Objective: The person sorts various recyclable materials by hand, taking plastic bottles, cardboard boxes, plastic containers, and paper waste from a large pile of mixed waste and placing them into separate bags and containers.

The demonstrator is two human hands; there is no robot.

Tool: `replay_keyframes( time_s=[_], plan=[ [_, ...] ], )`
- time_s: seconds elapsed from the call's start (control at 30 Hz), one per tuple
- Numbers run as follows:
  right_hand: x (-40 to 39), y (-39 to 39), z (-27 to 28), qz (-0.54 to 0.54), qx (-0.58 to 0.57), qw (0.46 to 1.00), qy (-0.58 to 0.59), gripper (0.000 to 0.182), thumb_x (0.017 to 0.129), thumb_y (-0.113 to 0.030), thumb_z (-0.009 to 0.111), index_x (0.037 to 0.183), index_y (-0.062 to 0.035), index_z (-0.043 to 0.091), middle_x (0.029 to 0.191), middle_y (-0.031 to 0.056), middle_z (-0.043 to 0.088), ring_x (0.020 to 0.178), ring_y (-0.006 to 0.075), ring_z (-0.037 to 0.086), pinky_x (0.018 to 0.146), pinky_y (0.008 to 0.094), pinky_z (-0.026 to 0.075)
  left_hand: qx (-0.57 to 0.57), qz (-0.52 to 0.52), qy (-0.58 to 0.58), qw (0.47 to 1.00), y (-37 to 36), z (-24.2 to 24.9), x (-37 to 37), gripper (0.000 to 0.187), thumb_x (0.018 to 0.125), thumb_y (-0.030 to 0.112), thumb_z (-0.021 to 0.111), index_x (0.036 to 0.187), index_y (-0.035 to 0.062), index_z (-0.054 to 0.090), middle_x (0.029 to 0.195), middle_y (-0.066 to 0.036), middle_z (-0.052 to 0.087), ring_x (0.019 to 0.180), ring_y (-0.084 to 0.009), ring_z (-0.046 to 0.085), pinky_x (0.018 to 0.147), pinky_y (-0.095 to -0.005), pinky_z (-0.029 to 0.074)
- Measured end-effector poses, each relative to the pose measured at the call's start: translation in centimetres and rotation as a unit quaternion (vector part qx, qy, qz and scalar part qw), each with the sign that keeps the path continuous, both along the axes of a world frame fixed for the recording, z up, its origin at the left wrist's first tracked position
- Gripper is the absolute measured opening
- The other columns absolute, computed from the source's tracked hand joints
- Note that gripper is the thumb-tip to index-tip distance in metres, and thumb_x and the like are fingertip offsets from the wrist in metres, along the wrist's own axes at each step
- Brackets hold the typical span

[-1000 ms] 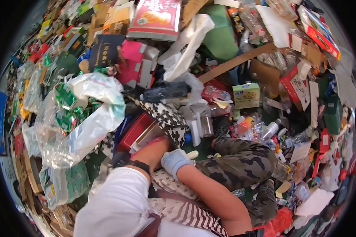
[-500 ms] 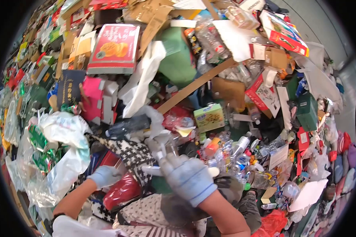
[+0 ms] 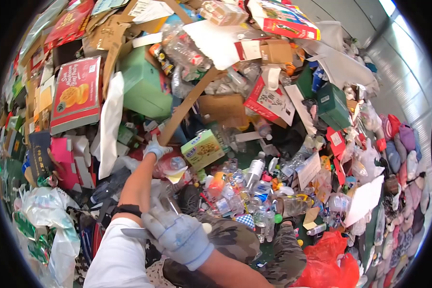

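Observation:
My left hand [image 3: 156, 150], in a pale glove, is stretched up into the heap and closes on the lower end of a long brown cardboard strip [image 3: 189, 101] that slants up to the right. My right hand [image 3: 177, 236], also gloved, stays close to my body over my camouflage trouser leg [image 3: 235, 242]. It grips a flat white stick-like piece [image 3: 129, 233] that sticks out on both sides of the glove. A crumpled clear plastic item [image 3: 167, 200] sits just above its fingers; whether it is held I cannot tell.
A deep heap of waste surrounds me: a green box [image 3: 144, 86], a red cookie box [image 3: 76, 93], a small biscuit box [image 3: 204, 150], several clear bottles [image 3: 254, 192], a red bag [image 3: 331, 259], clear bags [image 3: 43, 211] at left, and a metal wall [image 3: 408, 62] at right.
My view swung right and up. My left hand left the checked fabric and reached up to the cardboard strip's end. My right hand drew back toward my body, still holding the white piece.

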State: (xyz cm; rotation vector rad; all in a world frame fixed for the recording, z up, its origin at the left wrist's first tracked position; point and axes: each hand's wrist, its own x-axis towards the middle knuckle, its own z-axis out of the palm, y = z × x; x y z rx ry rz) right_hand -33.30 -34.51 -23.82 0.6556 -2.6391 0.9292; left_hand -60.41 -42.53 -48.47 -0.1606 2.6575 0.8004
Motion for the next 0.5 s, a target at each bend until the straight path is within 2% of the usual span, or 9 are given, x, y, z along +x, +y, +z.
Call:
replay_keyframes(
  time_s=[0.1, 0.13, 0.17, 0.23, 0.27, 0.3, 0.37, 0.4, 0.5],
  plan=[
    [0.3, 0.0, 0.0, 0.012, 0.022, 0.998, -0.055, 0.037, 0.071, -0.018, 0.063, 0.104, -0.0067, 0.053, 0.097, 0.0085, 0.057, 0.077, 0.0226, 0.059, 0.059, 0.0329, 0.048, -0.072, -0.079, 0.017, 0.994, 2.7, -1.4, 3.2, 0.050, 0.069, 0.032, 0.066, 0.113, 0.0127, 0.052, 0.100, -0.016, 0.061, 0.093, -0.0316, 0.060, 0.085, -0.0411, 0.043],
    [0.3, -0.2, 0.2, 0.014, 0.027, 0.999, -0.041, 0.028, 0.075, -0.018, 0.053, 0.100, -0.0067, 0.053, 0.083, 0.0057, 0.053, 0.070, 0.0183, 0.056, 0.058, 0.0311, 0.046, -0.070, -0.108, 0.076, 0.989, 3.2, -1.2, 5.2, 0.038, 0.071, 0.027, 0.062, 0.105, 0.0121, 0.055, 0.096, -0.016, 0.061, 0.090, -0.0313, 0.060, 0.082, -0.0405, 0.044],
    [0.3, -0.3, 0.1, 0.009, 0.027, 0.999, -0.037, 0.028, 0.075, -0.018, 0.053, 0.100, -0.0067, 0.053, 0.083, 0.0057, 0.053, 0.070, 0.0183, 0.056, 0.058, 0.0311, 0.046, -0.067, -0.139, 0.137, 0.979, 3.3, -1.1, 7.4, 0.026, 0.073, 0.022, 0.059, 0.097, 0.0115, 0.058, 0.093, -0.016, 0.061, 0.087, -0.0311, 0.059, 0.079, -0.0400, 0.045],
    [0.6, -0.5, -0.5, 0.025, 0.011, 1.000, -0.006, 0.028, 0.075, -0.019, 0.053, 0.100, -0.0067, 0.053, 0.087, 0.0061, 0.054, 0.072, 0.0184, 0.057, 0.058, 0.0311, 0.046, 0.108, -0.159, 0.211, 0.958, 1.3, -2.6, 11.2, 0.027, 0.072, 0.017, 0.060, 0.097, 0.0109, 0.057, 0.083, -0.016, 0.060, 0.078, -0.0311, 0.059, 0.073, -0.0371, 0.047],
    [0.7, -0.6, -0.3, 0.027, 0.007, 0.999, -0.018, 0.032, 0.072, -0.017, 0.062, 0.101, -0.0066, 0.053, 0.093, 0.0083, 0.057, 0.077, 0.0235, 0.059, 0.062, 0.0332, 0.048, 0.189, -0.127, 0.151, 0.962, -0.3, -3.4, 13.0, 0.025, 0.073, 0.014, 0.060, 0.098, 0.0094, 0.057, 0.084, -0.015, 0.061, 0.077, -0.0272, 0.060, 0.072, -0.0344, 0.047],
    [0.7, -0.7, 0.1, 0.021, 0.008, 1.000, -0.012, 0.032, 0.072, -0.017, 0.062, 0.101, -0.0066, 0.053, 0.093, 0.0083, 0.057, 0.077, 0.0235, 0.059, 0.062, 0.0332, 0.048, 0.268, -0.096, 0.089, 0.955, -1.3, -3.6, 14.1, 0.023, 0.075, 0.011, 0.059, 0.098, 0.0080, 0.058, 0.085, -0.013, 0.061, 0.077, -0.0233, 0.060, 0.070, -0.0318, 0.047],
    [0.7, -0.5, 1.4, 0.008, -0.078, 0.997, -0.011, 0.036, 0.070, -0.017, 0.064, 0.103, -0.0065, 0.053, 0.095, 0.0089, 0.057, 0.076, 0.0260, 0.060, 0.063, 0.0332, 0.048, 0.316, -0.112, -0.099, 0.937, -3.3, 3.4, 17.2, 0.031, 0.077, 0.011, 0.059, 0.106, 0.0027, 0.055, 0.098, -0.008, 0.059, 0.090, -0.0163, 0.056, 0.077, -0.0305, 0.047],
    [0.5, 0.1, 1.9, 0.007, -0.103, 0.995, -0.001, 0.038, 0.068, -0.013, 0.066, 0.103, -0.0059, 0.053, 0.095, 0.0094, 0.059, 0.079, 0.0283, 0.060, 0.065, 0.0335, 0.049, 0.316, -0.126, -0.097, 0.935, -3.5, 4.9, 18.1, 0.031, 0.077, 0.011, 0.059, 0.106, 0.0027, 0.055, 0.098, -0.008, 0.059, 0.090, -0.0163, 0.056, 0.077, -0.0305, 0.047],
    [0.6, 1.4, 2.9, -0.037, -0.209, 0.973, 0.094, 0.040, 0.066, -0.004, 0.065, 0.105, -0.0046, 0.056, 0.094, 0.0126, 0.060, 0.084, 0.0286, 0.061, 0.070, 0.0327, 0.050, 0.520, -0.063, -0.065, 0.850, -4.4, 8.0, 20.4, 0.027, 0.079, 0.007, 0.058, 0.105, 0.0023, 0.056, 0.095, -0.006, 0.060, 0.085, -0.0141, 0.057, 0.073, -0.0279, 0.048]
  ],
)
